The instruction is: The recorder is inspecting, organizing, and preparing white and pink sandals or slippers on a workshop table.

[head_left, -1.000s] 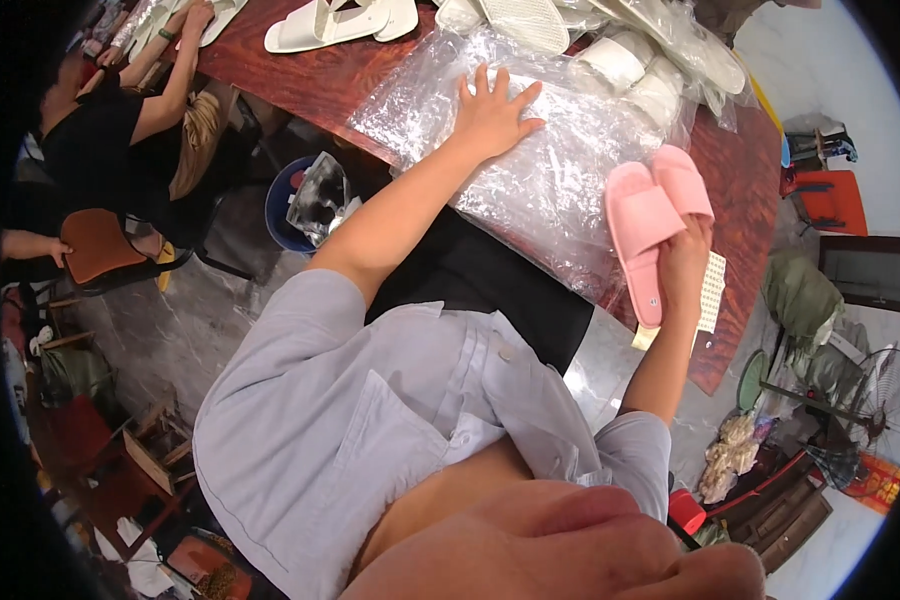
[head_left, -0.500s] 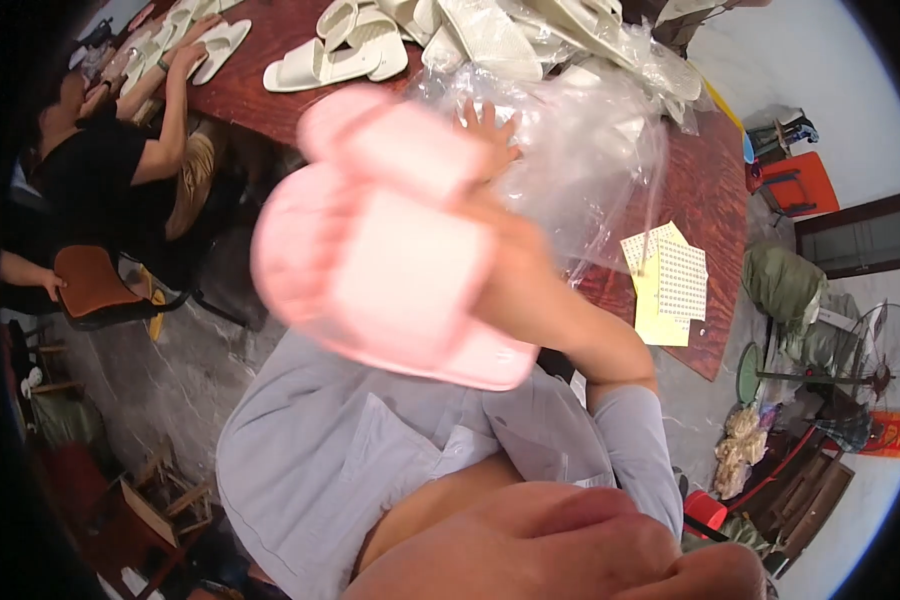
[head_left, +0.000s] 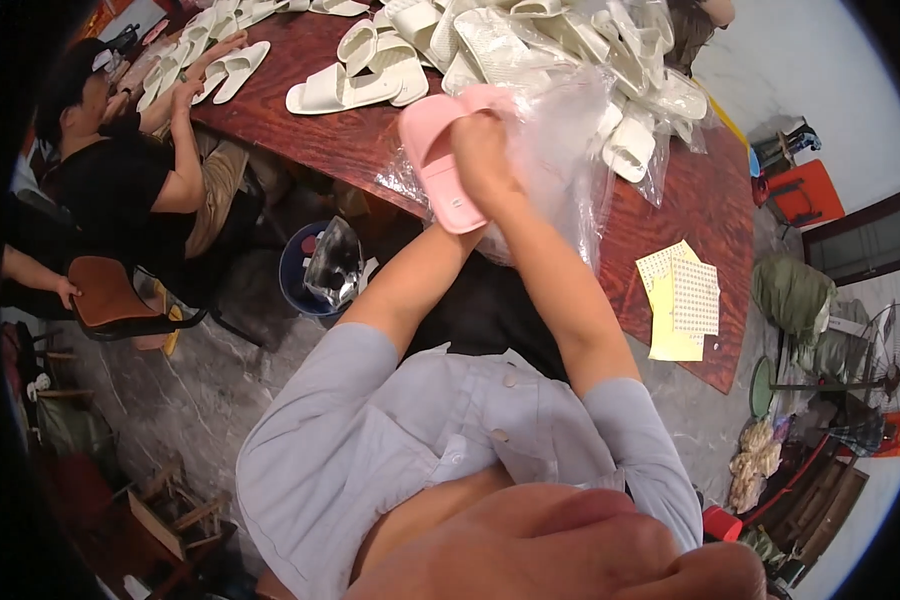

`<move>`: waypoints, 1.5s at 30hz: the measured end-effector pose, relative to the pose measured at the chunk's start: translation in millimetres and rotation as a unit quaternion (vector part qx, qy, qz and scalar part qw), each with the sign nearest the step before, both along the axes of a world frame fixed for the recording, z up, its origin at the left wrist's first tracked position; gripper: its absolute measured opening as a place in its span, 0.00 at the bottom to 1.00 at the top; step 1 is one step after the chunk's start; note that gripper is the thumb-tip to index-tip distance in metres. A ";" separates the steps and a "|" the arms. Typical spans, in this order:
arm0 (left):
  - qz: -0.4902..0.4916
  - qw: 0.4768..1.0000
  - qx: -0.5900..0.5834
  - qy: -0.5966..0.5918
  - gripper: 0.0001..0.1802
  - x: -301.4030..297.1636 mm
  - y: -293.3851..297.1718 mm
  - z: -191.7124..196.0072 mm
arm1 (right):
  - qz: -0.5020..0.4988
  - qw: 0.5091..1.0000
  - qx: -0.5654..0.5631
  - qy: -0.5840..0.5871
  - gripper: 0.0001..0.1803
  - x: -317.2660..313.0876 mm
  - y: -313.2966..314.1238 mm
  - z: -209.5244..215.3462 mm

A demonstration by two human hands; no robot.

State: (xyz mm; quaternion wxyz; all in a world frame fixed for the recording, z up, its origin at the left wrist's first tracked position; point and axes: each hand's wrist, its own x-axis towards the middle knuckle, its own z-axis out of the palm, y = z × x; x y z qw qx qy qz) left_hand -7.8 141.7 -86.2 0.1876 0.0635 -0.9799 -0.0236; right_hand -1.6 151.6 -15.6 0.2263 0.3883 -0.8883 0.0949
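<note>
My right hand [head_left: 482, 158] is closed on a pair of pink slippers [head_left: 457, 203], its fingers at the straps. The pair is held over the table's near edge, at the mouth side or edge of a clear plastic bag [head_left: 568, 175]; I cannot tell whether any part is inside it. My left forearm [head_left: 410, 285] runs up under the slippers, which hide my left hand and its fingers. Beyond them, cream slippers [head_left: 345, 90] lie on the red-brown table [head_left: 660, 215], and several more are heaped up, some in clear bags.
Yellow and white sticker sheets [head_left: 692, 300] lie at the table's right. Below its left edge stands a blue bin [head_left: 295, 268] with silvery wrapping. A co-worker in black [head_left: 120, 180] sits at the left, handling cream slippers. Another person's hand touches a brown chair [head_left: 110, 290].
The pink slippers have moved from close in front of me, up and away, to the plastic bag. The hand that lay spread on the bag is now hidden.
</note>
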 end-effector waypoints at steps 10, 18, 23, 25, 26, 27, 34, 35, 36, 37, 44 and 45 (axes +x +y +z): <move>-0.026 0.999 0.038 0.004 0.33 -12.7 7.1 -29.1 | -0.217 0.976 -0.032 -0.011 0.11 -23.1 162.8 -37.3; -0.036 0.996 0.066 0.042 0.35 -5.7 -1.7 -23.1 | -0.208 0.974 -0.035 -0.082 0.15 -6.1 197.7 -66.6; -0.037 0.997 0.051 0.046 0.35 -6.4 -2.4 -26.1 | -0.009 0.918 -0.249 -0.308 0.15 -7.0 238.3 -59.9; -0.045 0.996 0.051 0.061 0.34 -5.3 -3.8 -26.8 | -0.016 0.865 -0.342 -0.368 0.15 13.6 244.1 -41.0; -0.046 0.996 0.046 0.056 0.34 -5.0 -5.7 -28.2 | -0.027 0.803 -0.428 -0.414 0.16 21.6 247.1 -35.0; -0.048 0.995 0.045 0.074 0.33 -5.4 -5.8 -28.8 | -0.030 0.799 -0.432 -0.416 0.16 25.0 250.7 -35.4; -0.122 0.971 0.169 0.115 0.29 -0.1 -17.1 -2.2 | -0.093 0.905 -0.357 -0.211 0.20 34.7 255.1 -61.5; -0.141 0.971 0.168 0.098 0.31 3.6 -16.7 6.5 | -0.090 0.900 -0.355 -0.235 0.21 35.9 254.1 -59.1; -0.145 0.971 0.166 0.095 0.31 10.0 -9.9 21.7 | -0.085 0.894 -0.354 -0.260 0.21 37.1 253.5 -57.7; -0.189 0.963 0.180 0.064 0.33 18.1 -2.1 40.3 | -0.087 0.893 -0.356 -0.262 0.21 37.6 254.1 -56.7; -0.366 0.911 0.164 -0.093 0.39 -1.0 21.0 49.9 | -0.074 0.876 -0.385 -0.280 0.24 41.9 253.4 -61.1; -0.365 0.912 0.153 -0.105 0.37 -4.1 18.7 50.2 | -0.063 0.880 -0.382 -0.274 0.25 42.0 253.9 -61.6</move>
